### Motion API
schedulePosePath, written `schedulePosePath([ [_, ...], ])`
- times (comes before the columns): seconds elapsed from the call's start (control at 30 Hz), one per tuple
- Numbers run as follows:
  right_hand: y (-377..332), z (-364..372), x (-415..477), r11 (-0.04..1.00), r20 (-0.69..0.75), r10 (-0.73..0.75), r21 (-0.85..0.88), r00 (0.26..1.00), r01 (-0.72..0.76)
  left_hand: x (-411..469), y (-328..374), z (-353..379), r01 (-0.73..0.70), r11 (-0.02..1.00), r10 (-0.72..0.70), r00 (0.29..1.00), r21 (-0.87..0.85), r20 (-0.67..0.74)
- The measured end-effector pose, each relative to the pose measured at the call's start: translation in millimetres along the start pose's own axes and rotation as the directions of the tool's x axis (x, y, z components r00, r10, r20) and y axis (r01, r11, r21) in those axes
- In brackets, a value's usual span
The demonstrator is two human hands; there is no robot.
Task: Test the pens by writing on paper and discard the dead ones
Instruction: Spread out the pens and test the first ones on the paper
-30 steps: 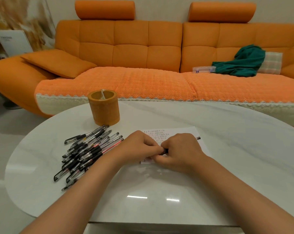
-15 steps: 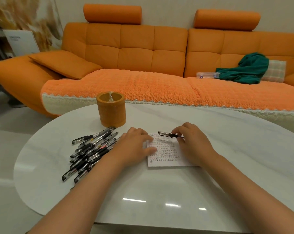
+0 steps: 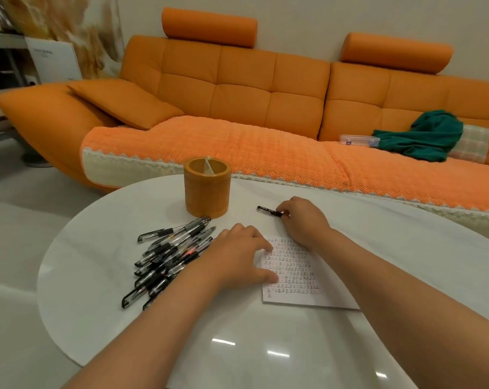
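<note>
Nearest the camera, two bare forearms reach in over the glossy white table (image 3: 237,346), where ceiling lights reflect off the near edge. A sheet of paper (image 3: 299,293) lies flat just ahead, covered in rows of small written marks, mostly dark with some reddish ones. The left hand (image 3: 237,256) rests palm down on the paper's left edge, fingers relaxed and slightly spread, with fingertips and thumb on the sheet and nothing gripped. Just left of that hand, touching its wrist side, a loose pile of pens (image 3: 167,256) lies on the table, their clear barrels and black grips crossed over one another. Beyond the paper's far edge, the right hand (image 3: 305,220) curls its fingers round the right end of a single black pen (image 3: 268,211), which lies nearly level and points left. Whether this pen touches the tabletop cannot be told. Near its free end and behind the pile stands an orange cylindrical holder (image 3: 206,192), upright, with something clear inside. Past the table runs an orange sofa (image 3: 237,88) under a textured cover, with an orange cushion (image 3: 125,103) on its left part. On the right part sit a clear plastic box (image 3: 358,140), a crumpled green cloth (image 3: 425,136) and a checked cushion (image 3: 472,141).
</note>
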State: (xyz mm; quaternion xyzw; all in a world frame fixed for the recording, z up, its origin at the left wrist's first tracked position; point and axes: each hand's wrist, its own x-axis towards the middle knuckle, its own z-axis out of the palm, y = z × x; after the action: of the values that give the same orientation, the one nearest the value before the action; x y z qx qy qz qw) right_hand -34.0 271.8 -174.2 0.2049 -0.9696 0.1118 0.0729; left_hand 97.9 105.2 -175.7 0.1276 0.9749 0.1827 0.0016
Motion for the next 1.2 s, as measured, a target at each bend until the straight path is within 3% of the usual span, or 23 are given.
schedulePosePath([
  [0.13,-1.2,-0.1,6.4,0.997,0.046,-0.023,-0.070,0.999,0.026,0.9,-9.2,-5.2,-0.009,1.000,0.008,1.000,-0.020,-0.027],
  [0.3,-12.7,-10.4,-0.7,0.992,0.057,-0.074,-0.096,0.996,0.079,-7.5,-30.8,-25.4,0.099,0.995,-0.097,0.984,0.007,-0.152],
  [0.5,-72.1,-21.8,-23.8,0.944,0.069,-0.328,0.059,0.942,0.325,-39.3,-59.6,-44.0,0.249,0.969,-0.241,0.932,-0.007,-0.272],
  [0.67,-108.0,-26.8,-51.3,0.891,0.124,-0.443,0.173,0.888,0.421,-70.7,-62.5,-56.5,0.211,0.969,-0.232,0.957,-0.130,-0.176],
  [0.77,-111.7,-23.0,-65.8,0.873,0.188,-0.483,0.171,0.855,0.456,-84.0,-59.3,-57.8,0.168,0.980,-0.177,0.981,-0.110,-0.076],
  [1.1,-111.3,-22.2,-71.8,0.833,0.232,-0.536,-0.007,0.811,0.553,-90.0,-53.2,-56.0,0.131,0.991,-0.131,0.991,0.000,-0.016],
  [1.2,-106.4,-31.2,-69.8,0.846,0.205,-0.518,-0.025,0.831,0.533,-89.8,-51.1,-55.6,0.141,0.990,-0.142,0.990,-0.010,-0.024],
])
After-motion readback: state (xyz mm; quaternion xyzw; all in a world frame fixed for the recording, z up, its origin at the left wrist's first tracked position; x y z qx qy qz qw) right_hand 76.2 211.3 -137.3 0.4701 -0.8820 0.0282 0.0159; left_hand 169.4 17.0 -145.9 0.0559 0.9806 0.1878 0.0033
